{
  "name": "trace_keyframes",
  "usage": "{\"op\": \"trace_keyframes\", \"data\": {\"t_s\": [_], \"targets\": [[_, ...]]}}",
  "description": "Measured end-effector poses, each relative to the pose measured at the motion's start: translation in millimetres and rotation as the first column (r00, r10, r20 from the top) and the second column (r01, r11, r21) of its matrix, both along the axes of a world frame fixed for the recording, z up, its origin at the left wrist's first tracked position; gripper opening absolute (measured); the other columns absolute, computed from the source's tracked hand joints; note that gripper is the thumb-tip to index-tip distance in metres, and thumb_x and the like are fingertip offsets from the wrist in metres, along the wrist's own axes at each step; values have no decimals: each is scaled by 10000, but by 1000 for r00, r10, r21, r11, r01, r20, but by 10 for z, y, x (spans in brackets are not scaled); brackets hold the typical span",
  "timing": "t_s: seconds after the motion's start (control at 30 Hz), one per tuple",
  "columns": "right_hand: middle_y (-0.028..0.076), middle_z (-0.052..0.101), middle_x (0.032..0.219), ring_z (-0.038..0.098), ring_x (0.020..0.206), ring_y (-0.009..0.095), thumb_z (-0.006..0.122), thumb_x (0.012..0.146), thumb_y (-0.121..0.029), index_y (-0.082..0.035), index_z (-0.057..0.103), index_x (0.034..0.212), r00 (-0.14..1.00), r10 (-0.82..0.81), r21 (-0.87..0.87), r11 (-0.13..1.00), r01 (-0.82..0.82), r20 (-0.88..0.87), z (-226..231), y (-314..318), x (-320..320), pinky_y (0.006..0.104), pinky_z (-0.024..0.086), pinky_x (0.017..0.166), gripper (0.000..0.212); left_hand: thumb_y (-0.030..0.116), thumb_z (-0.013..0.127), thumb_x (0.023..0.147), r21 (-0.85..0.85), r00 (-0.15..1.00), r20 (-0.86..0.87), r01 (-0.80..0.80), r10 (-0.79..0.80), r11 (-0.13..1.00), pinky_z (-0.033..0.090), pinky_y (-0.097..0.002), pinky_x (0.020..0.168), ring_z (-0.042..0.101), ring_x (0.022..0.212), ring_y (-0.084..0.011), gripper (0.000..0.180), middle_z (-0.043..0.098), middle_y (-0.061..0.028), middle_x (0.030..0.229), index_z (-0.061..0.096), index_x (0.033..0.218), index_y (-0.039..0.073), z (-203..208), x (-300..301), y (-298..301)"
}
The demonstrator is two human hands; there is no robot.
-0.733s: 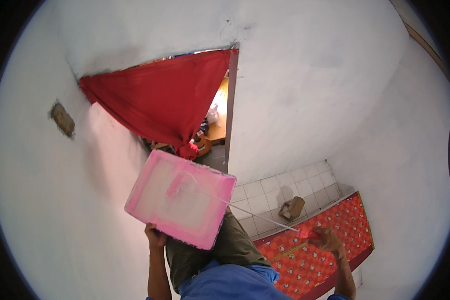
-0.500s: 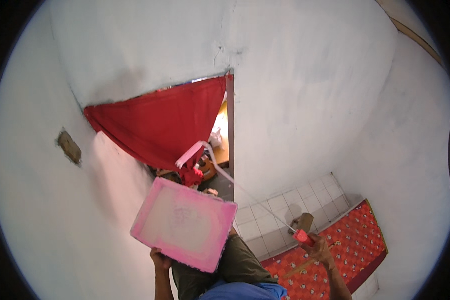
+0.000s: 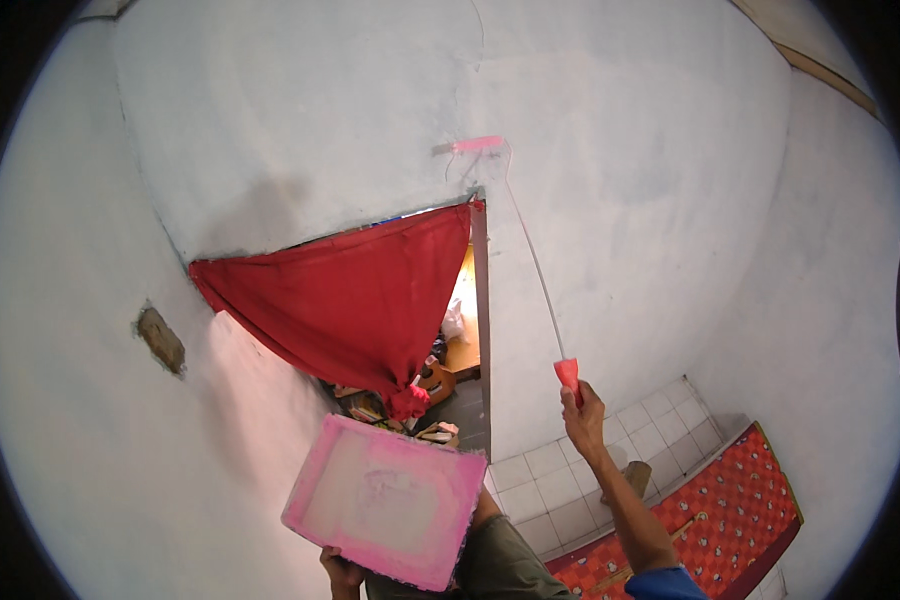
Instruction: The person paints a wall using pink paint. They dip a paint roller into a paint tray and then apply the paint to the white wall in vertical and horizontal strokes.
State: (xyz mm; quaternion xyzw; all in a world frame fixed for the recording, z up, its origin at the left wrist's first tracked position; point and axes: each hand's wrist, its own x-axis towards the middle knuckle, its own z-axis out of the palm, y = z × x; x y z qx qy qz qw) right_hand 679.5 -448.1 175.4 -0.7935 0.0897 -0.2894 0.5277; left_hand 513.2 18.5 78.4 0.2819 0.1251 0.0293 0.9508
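Note:
My right hand [image 3: 584, 412] is closed round the red handle of a paint roller [image 3: 480, 143], arm stretched forward. The roller's pink sleeve is up at the pale wall [image 3: 610, 230], just above the corner of the doorway; whether it presses on the wall I cannot tell. A thin bent wire joins sleeve and handle. Low in front of my body, my left hand [image 3: 342, 568] grips the lower left edge of a pink paint tray [image 3: 310, 490]. Whitish paint coats the tray's middle, and the fingers under it are hidden.
A red curtain [image 3: 350, 300], knotted at its lower end, hangs across the doorway. Several cluttered things lie beyond it. A rough hole [image 3: 160, 340] marks the left wall. White floor tiles [image 3: 545, 490] and a red patterned mattress [image 3: 710, 510] are at the lower right.
My right hand has raised the roller from above the tray, up and rightward to the wall over the doorway. My left hand still holds the tray, now slightly lower in view.

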Motion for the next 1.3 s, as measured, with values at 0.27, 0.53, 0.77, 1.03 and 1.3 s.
{"op": "trace_keyframes", "data": {"t_s": [0.27, 0.53, 0.77, 1.03, 1.3], "targets": [[196, 602, 743, 600, 643, 322, 553, 887, -258, 20, 579, 993, 997, -50, -134, 989, 58, 64, 347, 308, 724, 382, 456, 582, 298, 178, 585, 555, -1, 999, -22, -48, 48, 999, 439, -500, 926, 505, 1065, -362, 718, 525, -149, 1125, 420, 1233, 12, -78, -23, 87], [226, 594, 734, 602, 668, 390, 550, 887, -257, 20, 553, 959, 986, -15, -185, 982, 46, 167, 754, 339, 1206, 417, 462, 577, 286, 184, 589, 556, 18, 999, -20, -43, 43, 999, 436, -495, 922, 496, 1073, -363, 743, 513, -149, 1143, 400, 1255, 16, -139, -43, 149], [245, 595, 747, 610, 693, 401, 547, 882, -222, 27, 547, 970, 993, -11, -173, 984, 30, 113, 216, 342, 975, 428, 466, 582, 264, 132, 544, 572, -8, 1000, -20, -21, 21, 1000, 416, -476, 950, 508, 1068, -332, 646, 550, -127, 1105, 456, 1203, 23, 77, 19, -9], [241, 598, 758, 610, 701, 404, 551, 876, -218, -2, 555, 985, 977, 3, -189, 981, 39, 214, 749, 412, 1219, 434, 463, 576, 242, 134, 550, 569, 13, 999, -24, -27, 27, 1000, 418, -476, 950, 511, 1064, -328, 643, 555, -122, 1102, 461, 1196, 23, 40, 10, 10], [211, 581, 708, 587, 619, 343, 552, 888, -250, 22, 574, 979, 959, -15, -197, 978, 74, 282, 462, 431, 1167, 385, 457, 563, 287, 142, 566, 557, -10, 1000, -26, -7, 7, 1000, 409, -488, 956, 506, 1065, -329, 660, 554, -116, 1100, 462, 1200, 34, -14, -19, 71]]}}
